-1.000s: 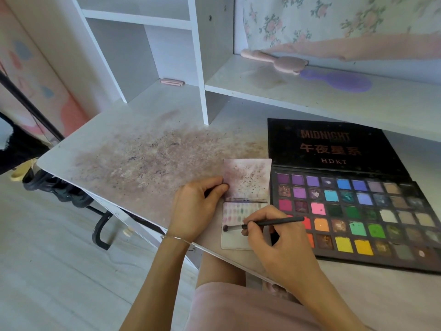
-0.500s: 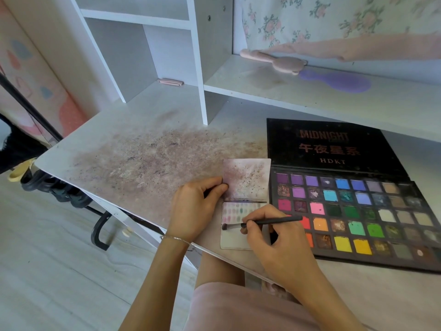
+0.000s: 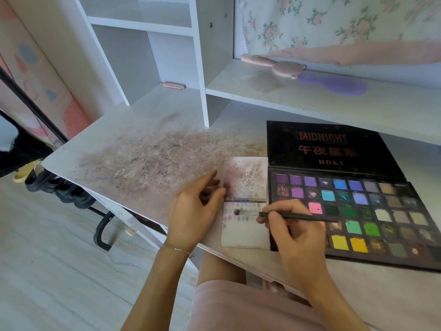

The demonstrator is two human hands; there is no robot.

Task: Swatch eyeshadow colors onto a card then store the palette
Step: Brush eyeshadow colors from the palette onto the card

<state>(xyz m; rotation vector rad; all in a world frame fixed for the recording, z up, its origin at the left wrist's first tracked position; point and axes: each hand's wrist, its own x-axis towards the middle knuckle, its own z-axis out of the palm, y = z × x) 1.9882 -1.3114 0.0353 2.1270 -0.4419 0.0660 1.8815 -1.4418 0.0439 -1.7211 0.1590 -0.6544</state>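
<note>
A black eyeshadow palette (image 3: 353,201) lies open on the desk at the right, lid flat behind it, with several coloured pans showing. Left of it lies a white swatch card (image 3: 245,229) with rows of faint colour marks near its top. My right hand (image 3: 293,232) pinches a thin black brush (image 3: 286,215); its bristle tip touches the card's upper left. My left hand (image 3: 193,211) rests at the card's left edge, thumb against it, fingers loosely spread. A stained second card (image 3: 245,177) sits just above the swatch card.
The white desk (image 3: 143,149) is smeared with powder stains at its middle. A shelf unit stands behind it, with a pink brush (image 3: 274,65) and a purple brush (image 3: 334,84) on the right shelf. A small pink case (image 3: 172,85) lies in the left cubby.
The brush tip has moved up and left on the card. My left hand's fingers have lifted and spread slightly.
</note>
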